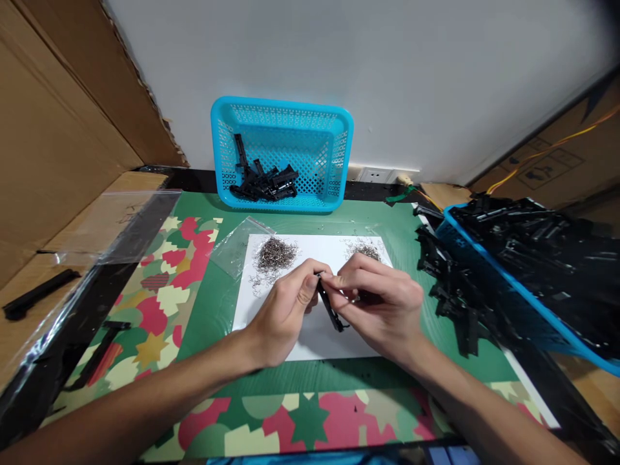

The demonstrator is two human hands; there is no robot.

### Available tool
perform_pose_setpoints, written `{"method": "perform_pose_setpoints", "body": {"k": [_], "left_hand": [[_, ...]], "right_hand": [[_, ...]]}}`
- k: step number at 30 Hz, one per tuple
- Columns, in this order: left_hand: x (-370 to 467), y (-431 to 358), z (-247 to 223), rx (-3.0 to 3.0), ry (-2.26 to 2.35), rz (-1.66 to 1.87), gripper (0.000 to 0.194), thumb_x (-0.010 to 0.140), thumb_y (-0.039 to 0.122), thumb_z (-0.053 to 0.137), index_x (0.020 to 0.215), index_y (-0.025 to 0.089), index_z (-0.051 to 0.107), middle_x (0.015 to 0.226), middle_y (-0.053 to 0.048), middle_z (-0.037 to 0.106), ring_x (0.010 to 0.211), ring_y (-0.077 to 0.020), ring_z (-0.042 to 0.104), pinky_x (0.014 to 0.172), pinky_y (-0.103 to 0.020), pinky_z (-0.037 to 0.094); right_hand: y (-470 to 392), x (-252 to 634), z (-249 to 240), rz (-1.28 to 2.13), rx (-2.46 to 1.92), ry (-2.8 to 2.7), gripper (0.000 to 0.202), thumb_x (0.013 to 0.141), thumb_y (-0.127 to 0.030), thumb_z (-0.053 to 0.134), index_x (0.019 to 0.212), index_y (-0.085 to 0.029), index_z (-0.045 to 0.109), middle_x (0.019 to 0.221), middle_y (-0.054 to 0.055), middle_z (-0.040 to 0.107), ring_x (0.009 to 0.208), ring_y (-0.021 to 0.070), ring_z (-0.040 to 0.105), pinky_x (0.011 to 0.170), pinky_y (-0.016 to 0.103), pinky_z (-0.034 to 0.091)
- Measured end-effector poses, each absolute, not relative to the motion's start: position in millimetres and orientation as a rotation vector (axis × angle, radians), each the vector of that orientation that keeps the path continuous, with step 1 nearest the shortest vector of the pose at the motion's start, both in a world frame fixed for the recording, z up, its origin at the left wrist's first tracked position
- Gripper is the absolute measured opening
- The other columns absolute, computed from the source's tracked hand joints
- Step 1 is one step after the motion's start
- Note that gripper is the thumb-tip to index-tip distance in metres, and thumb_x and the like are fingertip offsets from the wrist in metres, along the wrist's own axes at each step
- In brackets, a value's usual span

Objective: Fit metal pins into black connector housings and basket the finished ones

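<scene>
Over a white sheet of paper (310, 345), my left hand (288, 310) is closed around the upper end of a slim black plastic part (332, 311). The part's lower end sticks out between my hands, tilted down to the right. My right hand (380, 300) pinches at that same upper end; whatever its fingertips hold is too small to make out. Beyond my left hand lies a pile of tiny metal springs or clips (276, 254). A second small metal pile (363, 250) sits behind my right hand, partly hidden by it.
A blue basket (283, 208) with several black parts leans against the wall. At right stands a blue bin (513, 284) heaped with black parts, more loose parts (448, 290) beside it. Clear plastic bags (242, 242) and stray black parts (41, 292) lie leftward.
</scene>
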State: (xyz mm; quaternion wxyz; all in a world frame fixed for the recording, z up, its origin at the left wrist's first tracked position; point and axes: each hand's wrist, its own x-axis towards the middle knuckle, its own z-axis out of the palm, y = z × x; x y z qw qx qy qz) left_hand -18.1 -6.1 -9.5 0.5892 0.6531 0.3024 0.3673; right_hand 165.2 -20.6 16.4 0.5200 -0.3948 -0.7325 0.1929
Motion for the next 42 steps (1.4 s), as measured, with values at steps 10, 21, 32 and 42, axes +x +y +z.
{"method": "perform_pose_setpoints", "body": {"k": [10,21,32,42], "left_hand": [[-18,-6,-13,1.455,0.715,0.984,0.033,0.114,0.047,0.038,0.121,0.022,0.057,0.078,0.003,0.045,0.069,-0.0136,0.043,0.064,-0.028,0.036],[-19,-1,-15,1.778,0.794,1.065,0.026,0.112,0.036,0.046,0.129,0.024,0.062,0.11,-0.006,0.068,0.097,-0.0184,0.064,0.084,-0.032,0.05],[-27,17,-17,2.318,1.023,1.137,0.019,0.099,0.022,0.071,0.117,0.02,0.074,0.101,-0.005,0.077,0.093,-0.0216,0.068,0.082,-0.036,0.054],[-24,9,-22,2.542,0.887,0.984,0.016,0.097,0.021,0.073,0.113,0.019,0.076,0.099,-0.002,0.08,0.088,-0.022,0.066,0.08,-0.038,0.05]], "right_hand": [[-15,182,31,0.699,-0.932,-1.865,0.028,0.094,-0.016,0.073,0.12,-0.024,0.081,0.085,0.003,0.068,0.066,0.0125,0.057,0.052,0.025,0.04],[-5,197,24,0.245,-0.866,-1.952,0.014,0.086,-0.006,0.082,0.093,-0.019,0.08,0.082,0.002,0.061,0.072,0.0136,0.061,0.062,0.027,0.049],[10,214,10,0.386,-1.017,-2.083,0.005,0.096,-0.022,0.076,0.094,-0.02,0.08,0.086,0.003,0.065,0.073,0.0135,0.062,0.061,0.027,0.045],[11,213,16,0.386,-1.103,-2.107,0.023,0.107,-0.021,0.057,0.117,-0.023,0.077,0.111,0.009,0.069,0.1,0.021,0.067,0.088,0.035,0.052]]}}
